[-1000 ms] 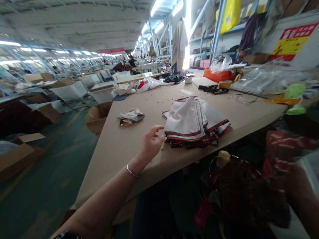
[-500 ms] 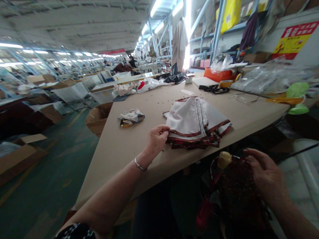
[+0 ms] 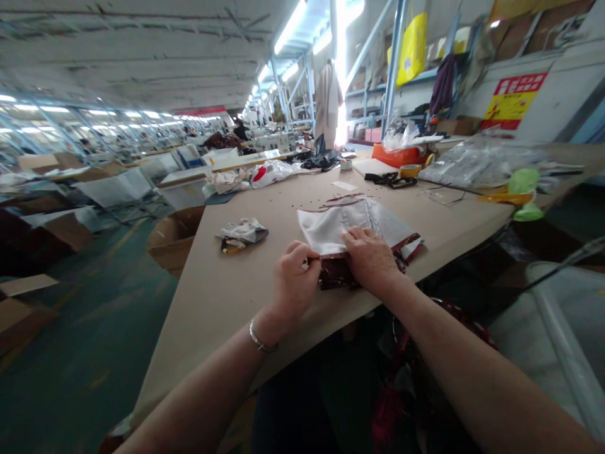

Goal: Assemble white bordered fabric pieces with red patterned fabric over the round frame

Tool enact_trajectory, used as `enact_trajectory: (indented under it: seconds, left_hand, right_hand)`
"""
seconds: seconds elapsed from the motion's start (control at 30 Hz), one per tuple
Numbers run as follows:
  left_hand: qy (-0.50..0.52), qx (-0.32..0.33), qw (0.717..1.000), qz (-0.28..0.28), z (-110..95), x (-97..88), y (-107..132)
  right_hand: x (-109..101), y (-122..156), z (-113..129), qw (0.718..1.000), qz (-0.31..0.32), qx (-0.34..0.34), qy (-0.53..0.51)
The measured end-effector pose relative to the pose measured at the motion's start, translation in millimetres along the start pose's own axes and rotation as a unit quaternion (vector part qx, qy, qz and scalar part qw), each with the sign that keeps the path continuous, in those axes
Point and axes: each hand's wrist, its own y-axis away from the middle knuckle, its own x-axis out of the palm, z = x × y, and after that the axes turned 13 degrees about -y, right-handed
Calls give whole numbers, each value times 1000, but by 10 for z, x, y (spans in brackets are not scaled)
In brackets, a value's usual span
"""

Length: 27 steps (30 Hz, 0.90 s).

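the table (image 3: 222, 321) carries it all: clear plastic (image 3: 466, 162) is heaped toward its right edge, and the cloth pile (image 3: 324, 228), white with dark hems, lies just in from the near edge. the pile's longer side runs roughly left to right, going rightward and away from the left hand (image 3: 293, 279), whose thumb and forefinger pinch its near left corner. the right hand (image 3: 371, 257) is farther over the pile, fingers on the white face at the near hem; whether they grip or just press, i cannot tell. what looks like a glove (image 3: 243, 231) lies crumpled by the left edge, well apart; a tape roll (image 3: 410, 170) is smaller, farther back.
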Motion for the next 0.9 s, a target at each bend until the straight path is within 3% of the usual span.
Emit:
enact_trajectory:
  seconds: [0.13,0.2,0.27,0.3,0.37,0.47,0.53,0.57,0.63,0.7,0.73,0.77,0.8,0.83,0.9]
  left_hand:
    - [-38,-3,999,1,11,-115,230]
    - [-7,-48,998,26,-27,-118,409]
    - [90,-127,985,75,-132,-95,623]
    - [160,-178,965,104,-209,-75,735]
    - [306,-287,894,157,-383,-18,947]
    - [460,-434,739,231,-579,128,1197]
    - [493,-501,664,256,-611,253,1319]
    - [486,-518,652,263,-605,314,1374]
    - [444,-514,665,309,-588,408,1472]
    - [408,-480,664,401,-607,448,1539]
    - [406,-470,649,440,-635,446,1548]
    - [415,-469,627,463,-671,434,1533]
    - [435,-476,604,468,-711,416,1492]
    - [458,-486,582,464,-750,398,1422]
    - [506,-490,542,458,-815,390,1214]
  right_hand:
    - [-297,376,-151,997,-37,60,-8]
    - [-375,691,-153,996,-65,48,-48]
    - [-310,1066,-122,994,-61,35,-81]
    - [-222,1266,-101,994,-41,39,-93]
    - [34,1666,-51,989,41,72,-122]
    - [422,2152,16,944,156,167,-240]
    - [555,2329,31,872,148,256,-390]
    - [572,2369,24,813,112,308,-481]
    - [527,2377,-10,641,3,402,-654]
    - [415,2350,-42,462,-82,454,-758]
    - [344,2343,-46,400,-92,464,-785]
    - [264,2344,-39,360,-75,466,-805]
    - [174,2350,-23,339,-39,459,-820]
    - [74,2352,-1,333,-2,443,-832]
    - [-157,2300,31,352,47,394,-848]
